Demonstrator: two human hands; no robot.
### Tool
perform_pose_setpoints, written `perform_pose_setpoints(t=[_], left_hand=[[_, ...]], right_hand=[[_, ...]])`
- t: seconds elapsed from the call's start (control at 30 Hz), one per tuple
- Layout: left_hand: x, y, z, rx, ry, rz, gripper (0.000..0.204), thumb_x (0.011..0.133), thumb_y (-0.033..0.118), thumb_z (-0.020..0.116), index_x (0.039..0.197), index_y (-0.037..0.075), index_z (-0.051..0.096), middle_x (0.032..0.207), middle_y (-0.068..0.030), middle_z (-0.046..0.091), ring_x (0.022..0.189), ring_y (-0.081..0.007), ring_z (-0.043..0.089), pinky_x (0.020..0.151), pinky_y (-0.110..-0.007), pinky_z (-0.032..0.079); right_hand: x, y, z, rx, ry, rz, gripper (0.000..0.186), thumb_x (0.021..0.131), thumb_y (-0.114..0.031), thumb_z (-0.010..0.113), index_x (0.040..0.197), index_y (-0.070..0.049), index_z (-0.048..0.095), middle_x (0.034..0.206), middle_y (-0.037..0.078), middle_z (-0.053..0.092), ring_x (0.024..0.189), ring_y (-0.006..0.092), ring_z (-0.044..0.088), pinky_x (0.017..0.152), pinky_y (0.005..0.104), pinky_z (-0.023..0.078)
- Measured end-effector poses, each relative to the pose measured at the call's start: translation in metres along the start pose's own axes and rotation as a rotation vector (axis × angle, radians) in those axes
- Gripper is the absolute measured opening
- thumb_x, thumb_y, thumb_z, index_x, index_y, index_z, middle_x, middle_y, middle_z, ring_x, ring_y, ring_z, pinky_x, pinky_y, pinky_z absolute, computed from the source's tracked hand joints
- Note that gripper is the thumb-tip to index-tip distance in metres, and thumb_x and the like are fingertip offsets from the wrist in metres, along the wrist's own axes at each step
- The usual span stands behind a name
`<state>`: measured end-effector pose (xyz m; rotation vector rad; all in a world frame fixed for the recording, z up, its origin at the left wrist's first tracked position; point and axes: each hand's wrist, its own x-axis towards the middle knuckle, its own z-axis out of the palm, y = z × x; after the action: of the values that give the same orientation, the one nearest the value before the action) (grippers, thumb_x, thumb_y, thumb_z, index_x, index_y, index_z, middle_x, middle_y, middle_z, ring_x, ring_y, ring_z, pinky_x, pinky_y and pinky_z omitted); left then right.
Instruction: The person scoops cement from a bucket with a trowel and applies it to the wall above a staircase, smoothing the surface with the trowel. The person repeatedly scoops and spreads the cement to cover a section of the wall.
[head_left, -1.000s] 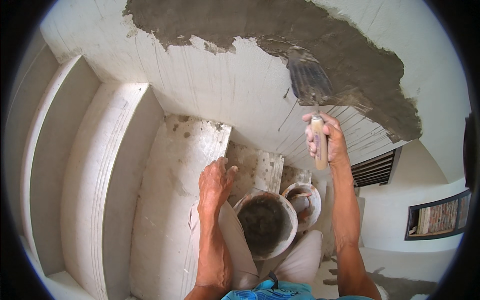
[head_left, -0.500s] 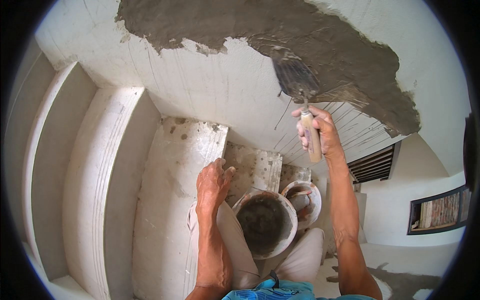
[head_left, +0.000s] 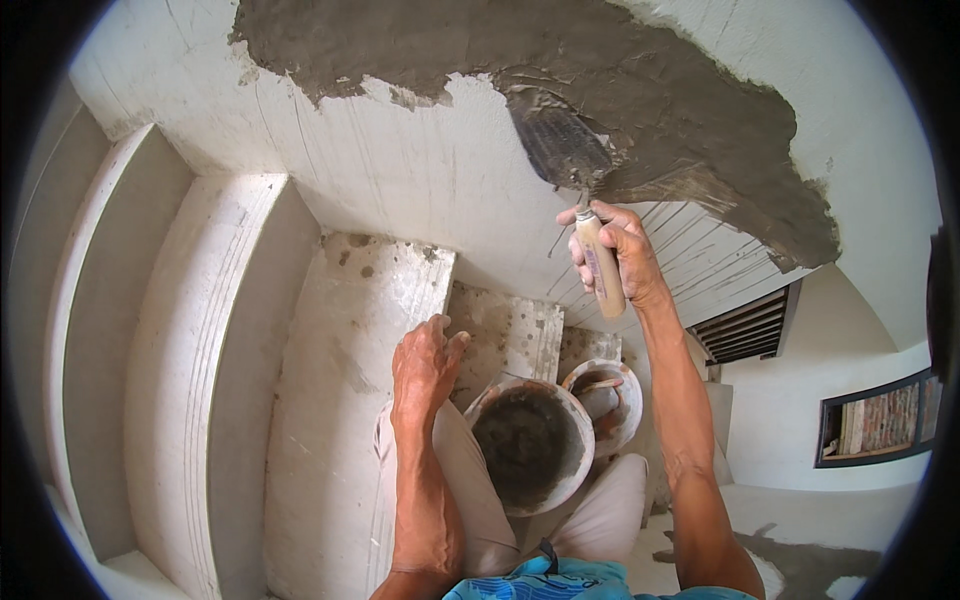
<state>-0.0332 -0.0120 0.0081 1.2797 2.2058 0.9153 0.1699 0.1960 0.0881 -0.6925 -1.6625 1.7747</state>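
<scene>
Since a moment ago the trowel (head_left: 563, 142) has climbed higher up the wall's grey plaster (head_left: 660, 110). The bucket (head_left: 530, 445) holds dark mortar; a smaller tub (head_left: 605, 395) sits just behind. The right hand (head_left: 615, 255) clamps the wooden handle, blade above it. The left hand (head_left: 425, 365) rests spread on the knee.

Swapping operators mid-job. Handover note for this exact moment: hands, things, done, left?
Right hand: closed on the wooden handle of the steel plastering trowel, blade pressed flat on the wet grey mortar patch on the white scored wall.
Left hand: empty, resting on the knee.
Large grey mortar bucket sits between the legs; smaller white bucket right behind it, on the speckled white stair steps.
Done: upper band of wall coated.
Left: bare scored wall below the patch; lower edge ragged.
</scene>
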Motion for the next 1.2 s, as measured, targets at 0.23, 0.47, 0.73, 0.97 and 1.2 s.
perform_pose_setpoints(t=[0.23,0.47,0.73,0.97,1.2], left_hand=[[-0.001,-0.006,0.005,0.004,-0.013,-0.011,0.038,0.093,0.031,0.069,0.119,0.002,0.068,0.102,-0.0229,0.072,0.099,-0.0394,0.068,0.088,-0.048,0.052],[0.000,0.000,0.001,0.005,-0.005,0.009,0.035,0.091,0.028,0.071,0.111,-0.001,0.068,0.093,-0.0243,0.071,0.093,-0.0433,0.066,0.081,-0.050,0.051],[0.001,-0.005,0.004,-0.011,0.028,0.027,0.034,0.090,0.027,0.072,0.110,-0.001,0.069,0.094,-0.0251,0.071,0.093,-0.0435,0.067,0.082,-0.050,0.051],[-0.001,0.001,-0.002,-0.025,-0.039,-0.055,0.039,0.091,0.029,0.071,0.116,0.000,0.069,0.098,-0.0247,0.072,0.095,-0.0422,0.068,0.084,-0.049,0.052],[0.001,-0.006,0.003,-0.026,-0.003,-0.005,0.038,0.091,0.029,0.071,0.116,0.000,0.068,0.101,-0.0237,0.072,0.095,-0.0424,0.068,0.084,-0.049,0.052]], right_hand=[[-0.033,0.030,-0.028,0.187,0.031,-0.047,0.077,0.075,-0.054,0.083,0.116,0.007,0.060,0.072,0.010,0.063,0.046,0.0156,0.060,0.039,0.0288,0.053],[-0.003,0.013,0.014,0.116,-0.019,-0.067,0.064,0.080,-0.045,0.069,0.117,0.007,0.063,0.071,0.010,0.062,0.049,0.0147,0.060,0.041,0.0288,0.052],[-0.012,0.030,-0.019,0.166,0.064,-0.099,0.069,0.079,-0.052,0.075,0.116,0.004,0.061,0.072,0.009,0.062,0.050,0.0145,0.060,0.042,0.0292,0.052],[-0.061,0.054,-0.008,0.301,0.023,0.037,0.072,0.077,-0.051,0.083,0.119,0.003,0.061,0.080,0.008,0.062,0.064,0.0152,0.061,0.058,0.0281,0.055],[-0.048,0.039,0.038,-0.023,0.101,0.038,0.034,0.092,-0.023,0.063,0.116,0.001,0.060,0.079,0.002,0.057,0.063,0.0062,0.054,0.056,0.0242,0.048]])
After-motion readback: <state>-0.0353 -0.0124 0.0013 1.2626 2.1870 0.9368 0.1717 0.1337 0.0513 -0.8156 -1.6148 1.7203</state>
